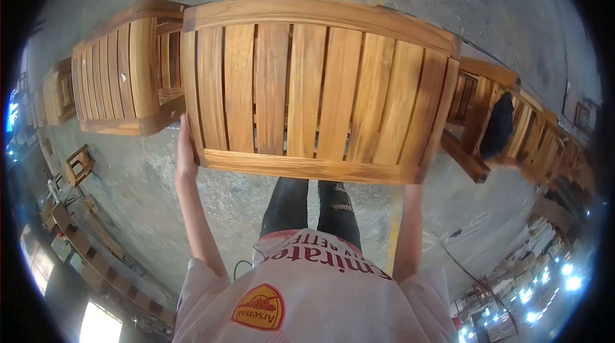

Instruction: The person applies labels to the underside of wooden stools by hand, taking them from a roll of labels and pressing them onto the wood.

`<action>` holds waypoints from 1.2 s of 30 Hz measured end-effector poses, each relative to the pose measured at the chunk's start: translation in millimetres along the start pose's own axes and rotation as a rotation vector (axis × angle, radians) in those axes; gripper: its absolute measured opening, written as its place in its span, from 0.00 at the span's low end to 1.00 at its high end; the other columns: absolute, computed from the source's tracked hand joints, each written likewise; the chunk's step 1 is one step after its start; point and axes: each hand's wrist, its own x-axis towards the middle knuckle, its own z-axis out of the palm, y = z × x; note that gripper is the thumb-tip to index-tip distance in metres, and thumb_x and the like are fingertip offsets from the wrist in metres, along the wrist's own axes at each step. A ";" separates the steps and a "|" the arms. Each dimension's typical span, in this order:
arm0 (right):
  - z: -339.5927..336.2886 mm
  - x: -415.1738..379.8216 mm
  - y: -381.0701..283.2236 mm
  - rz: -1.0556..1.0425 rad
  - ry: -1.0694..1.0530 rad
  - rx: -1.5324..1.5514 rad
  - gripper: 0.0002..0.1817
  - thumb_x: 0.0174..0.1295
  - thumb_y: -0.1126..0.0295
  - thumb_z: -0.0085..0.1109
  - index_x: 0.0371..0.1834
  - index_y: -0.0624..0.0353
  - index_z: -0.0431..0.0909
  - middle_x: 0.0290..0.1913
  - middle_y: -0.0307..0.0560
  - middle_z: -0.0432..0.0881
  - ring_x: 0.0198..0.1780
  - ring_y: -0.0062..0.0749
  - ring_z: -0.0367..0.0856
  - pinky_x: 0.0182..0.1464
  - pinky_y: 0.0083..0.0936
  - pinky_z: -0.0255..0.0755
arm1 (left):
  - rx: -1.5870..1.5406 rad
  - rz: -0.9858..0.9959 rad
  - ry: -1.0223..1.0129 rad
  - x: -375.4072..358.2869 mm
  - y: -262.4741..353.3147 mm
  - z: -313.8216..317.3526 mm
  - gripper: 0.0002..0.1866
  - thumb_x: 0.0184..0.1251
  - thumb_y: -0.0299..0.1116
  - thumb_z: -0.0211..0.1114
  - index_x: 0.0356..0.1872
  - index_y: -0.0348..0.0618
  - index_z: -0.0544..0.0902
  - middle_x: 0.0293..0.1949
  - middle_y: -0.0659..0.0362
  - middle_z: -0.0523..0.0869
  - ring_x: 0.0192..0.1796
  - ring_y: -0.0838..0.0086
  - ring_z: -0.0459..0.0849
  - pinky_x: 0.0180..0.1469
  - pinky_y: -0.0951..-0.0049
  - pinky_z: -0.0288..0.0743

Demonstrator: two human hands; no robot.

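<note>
A rectangular slatted wooden top (306, 93) spans the space before me, light brown with darker slats. It looks like part of a small table or seat; its underside is hidden. My left hand (186, 149) grips its left edge near the front corner, fingers running up along the side. My right arm reaches the front right corner, where the wrist (415, 194) shows; the right hand and its fingers are hidden behind the wood.
Left stands another slatted wooden piece (106, 77), close beside the held one. More wooden furniture (538, 131) lines the right, with a dark object (498, 126) on it. A small wooden frame (79, 165) stands on the concrete floor (147, 195). Cardboard boxes (96, 259) line the lower left.
</note>
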 end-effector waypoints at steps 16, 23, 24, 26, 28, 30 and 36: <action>-28.4 -201.1 -90.0 -0.019 -0.021 -0.461 0.11 0.73 0.73 0.46 0.56 0.59 0.67 0.38 0.42 0.78 0.36 0.22 0.76 0.39 0.20 0.70 | 0.992 1.585 -0.831 -187.7 -79.5 304.9 0.27 0.67 0.53 0.56 0.61 0.51 0.77 0.64 0.54 0.75 0.73 0.59 0.62 0.72 0.46 0.51; -36.8 -276.0 -71.1 0.109 -0.396 -0.367 0.12 0.72 0.77 0.46 0.57 0.60 0.67 0.38 0.41 0.77 0.33 0.19 0.76 0.37 0.17 0.71 | 0.594 0.545 -1.179 -253.5 -144.7 185.5 0.19 0.64 0.37 0.67 0.52 0.36 0.82 0.50 0.48 0.85 0.51 0.59 0.85 0.52 0.68 0.78; -34.9 -280.8 -69.1 0.111 -0.450 -0.366 0.12 0.72 0.77 0.47 0.57 0.60 0.67 0.38 0.41 0.77 0.33 0.18 0.76 0.37 0.17 0.71 | 0.548 0.518 -1.140 -254.4 -153.5 175.9 0.19 0.62 0.35 0.68 0.51 0.36 0.82 0.50 0.48 0.85 0.50 0.60 0.86 0.52 0.68 0.78; -29.8 -286.7 -66.7 0.161 -0.480 -0.370 0.13 0.71 0.79 0.47 0.57 0.60 0.67 0.37 0.41 0.77 0.32 0.17 0.76 0.35 0.15 0.71 | 0.493 0.444 -1.073 -252.1 -167.6 161.9 0.18 0.59 0.33 0.71 0.49 0.36 0.84 0.50 0.49 0.85 0.49 0.63 0.86 0.52 0.69 0.78; -31.2 -290.4 -58.0 0.191 -0.529 -0.339 0.13 0.70 0.79 0.48 0.56 0.60 0.67 0.36 0.41 0.77 0.32 0.17 0.75 0.34 0.15 0.71 | 0.477 0.352 -1.019 -250.3 -175.5 151.0 0.17 0.57 0.31 0.72 0.48 0.36 0.85 0.50 0.50 0.85 0.48 0.66 0.86 0.52 0.71 0.78; -34.5 -295.4 -52.6 0.213 -0.525 -0.340 0.18 0.70 0.78 0.50 0.62 0.59 0.64 0.37 0.44 0.80 0.30 0.18 0.76 0.34 0.16 0.72 | 0.420 0.265 -0.987 -251.5 -183.5 141.7 0.14 0.57 0.29 0.72 0.45 0.36 0.86 0.49 0.50 0.86 0.49 0.68 0.86 0.50 0.71 0.79; -36.2 -302.9 -50.4 0.310 -0.564 -0.363 0.25 0.69 0.77 0.51 0.68 0.60 0.59 0.36 0.48 0.83 0.30 0.21 0.79 0.35 0.18 0.75 | 0.417 0.270 -0.948 -255.6 -203.0 119.4 0.09 0.59 0.26 0.69 0.41 0.35 0.87 0.47 0.52 0.85 0.45 0.70 0.86 0.44 0.72 0.80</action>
